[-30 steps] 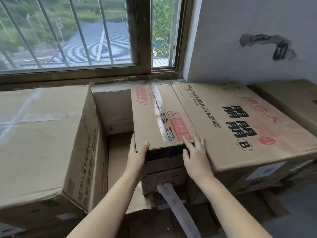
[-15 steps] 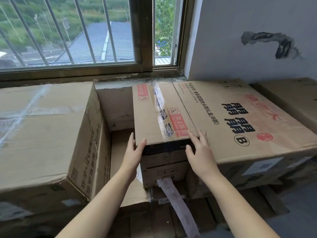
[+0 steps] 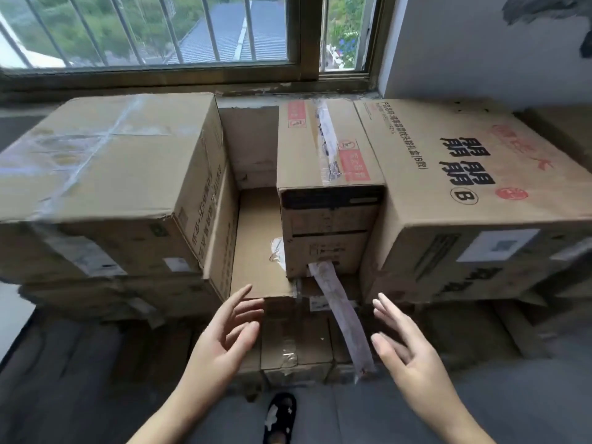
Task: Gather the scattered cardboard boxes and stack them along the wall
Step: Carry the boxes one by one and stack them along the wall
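Cardboard narrow box (image 3: 330, 187) sits between bigger boxes, hands (image 3: 221, 338) empty.

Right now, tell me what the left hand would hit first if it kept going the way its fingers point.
Probably the near edge of the flat cardboard sheet in the gap between boxes: the left hand points up and forward at it. Depth is unclear from this single view.

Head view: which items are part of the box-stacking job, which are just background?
Job:
- narrow taped box, in the row under the window
- large box printed B, on its right
- big taped box, across a gap on its left
- left hand and right hand, both open, off the boxes

Background:
- barred window
- loose tape strip
- slipper
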The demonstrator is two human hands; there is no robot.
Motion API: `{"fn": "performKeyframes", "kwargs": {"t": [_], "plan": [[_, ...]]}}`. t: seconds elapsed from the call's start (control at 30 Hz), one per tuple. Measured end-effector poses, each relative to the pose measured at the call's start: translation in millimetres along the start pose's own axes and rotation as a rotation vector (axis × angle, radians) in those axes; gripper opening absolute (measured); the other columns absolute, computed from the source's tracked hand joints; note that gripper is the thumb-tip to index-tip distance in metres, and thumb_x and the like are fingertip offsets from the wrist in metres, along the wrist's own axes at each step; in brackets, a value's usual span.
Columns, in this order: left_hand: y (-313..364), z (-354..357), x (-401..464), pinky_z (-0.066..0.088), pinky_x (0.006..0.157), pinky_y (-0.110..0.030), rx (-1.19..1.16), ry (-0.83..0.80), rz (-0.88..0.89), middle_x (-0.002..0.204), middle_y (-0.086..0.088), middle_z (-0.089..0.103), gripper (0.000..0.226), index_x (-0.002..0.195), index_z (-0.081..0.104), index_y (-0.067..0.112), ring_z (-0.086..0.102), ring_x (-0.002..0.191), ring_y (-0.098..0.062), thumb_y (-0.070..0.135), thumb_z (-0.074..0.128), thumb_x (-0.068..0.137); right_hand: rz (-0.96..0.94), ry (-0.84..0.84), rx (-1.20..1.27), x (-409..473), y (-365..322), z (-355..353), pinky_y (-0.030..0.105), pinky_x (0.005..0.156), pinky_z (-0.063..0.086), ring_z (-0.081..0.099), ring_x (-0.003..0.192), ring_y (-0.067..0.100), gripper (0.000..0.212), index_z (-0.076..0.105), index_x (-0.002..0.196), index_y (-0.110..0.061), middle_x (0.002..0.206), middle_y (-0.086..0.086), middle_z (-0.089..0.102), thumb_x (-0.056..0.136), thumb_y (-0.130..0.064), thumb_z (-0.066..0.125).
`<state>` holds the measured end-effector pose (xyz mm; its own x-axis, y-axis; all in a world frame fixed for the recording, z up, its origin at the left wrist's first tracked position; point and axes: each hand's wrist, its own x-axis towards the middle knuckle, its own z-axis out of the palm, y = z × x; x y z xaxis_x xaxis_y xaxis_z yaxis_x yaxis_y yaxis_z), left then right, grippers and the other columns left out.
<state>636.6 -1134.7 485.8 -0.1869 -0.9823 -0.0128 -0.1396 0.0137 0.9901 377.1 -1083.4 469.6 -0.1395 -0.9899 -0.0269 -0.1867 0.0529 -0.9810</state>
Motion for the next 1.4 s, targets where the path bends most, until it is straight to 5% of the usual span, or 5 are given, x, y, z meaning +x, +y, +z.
{"fn": "performKeyframes", "kwargs": {"t": [0.4, 0.77, 1.07, 1.23, 1.4], "plan": [[-54, -9, -97, 0.046, 0.086, -0.01, 0.126, -0.242, -0.099, 0.111, 0.017, 0.066, 0.056, 0.11, 0.052, 0.065, 0.064, 0.105, -0.005, 0.023, 0.059, 0.074, 0.375, 0.31, 0.049, -178, 46, 47, 0.003, 0.084, 0.043, 0.048, 0.116, -0.014, 0.059, 0.043, 0.124, -0.045, 0.119, -0.042, 0.05, 0.088, -0.001, 0.058], [-70, -58, -86, 0.048, 0.087, -0.013, 0.145, -0.763, -0.067, 0.111, 0.017, 0.066, 0.052, 0.124, 0.055, 0.042, 0.064, 0.104, -0.008, 0.023, 0.057, 0.076, 0.394, 0.871, 0.258, -249, 21, 198, 0.005, 0.083, 0.044, 0.054, 0.112, -0.01, 0.059, 0.044, 0.129, -0.035, 0.12, -0.026, 0.06, 0.073, -0.024, 0.058], [-62, -34, -133, 0.049, 0.085, -0.015, 0.119, -1.203, -0.018, 0.112, 0.005, 0.068, 0.05, 0.124, 0.049, 0.027, 0.066, 0.103, -0.016, 0.017, 0.054, 0.075, 0.409, 1.413, 0.272, -356, 6, 280, 0.004, 0.079, 0.045, 0.06, 0.109, -0.001, 0.056, 0.044, 0.129, -0.026, 0.124, -0.005, 0.06, 0.084, 0.005, 0.055], [-56, -9, -201, 0.048, 0.079, -0.01, 0.107, -1.43, 0.007, 0.103, -0.006, 0.072, 0.042, 0.12, 0.052, 0.024, 0.068, 0.097, -0.012, 0.011, 0.057, 0.08, 0.402, 1.664, 0.269, -424, 0, 311, 0.005, 0.08, 0.045, 0.059, 0.11, -0.003, 0.056, 0.045, 0.131, -0.027, 0.117, -0.022, 0.063, 0.077, -0.023, 0.059], [-54, 13, -327, 0.048, 0.077, -0.009, 0.143, -1.671, 0.095, 0.106, 0.001, 0.072, 0.05, 0.114, 0.064, 0.036, 0.069, 0.094, -0.012, 0.014, 0.055, 0.07, 0.456, 1.929, 0.272, -549, -8, 354, 0.003, 0.078, 0.043, 0.058, 0.11, -0.007, 0.052, 0.046, 0.128, -0.037, 0.116, -0.033, 0.059, 0.087, -0.006, 0.057]]}}
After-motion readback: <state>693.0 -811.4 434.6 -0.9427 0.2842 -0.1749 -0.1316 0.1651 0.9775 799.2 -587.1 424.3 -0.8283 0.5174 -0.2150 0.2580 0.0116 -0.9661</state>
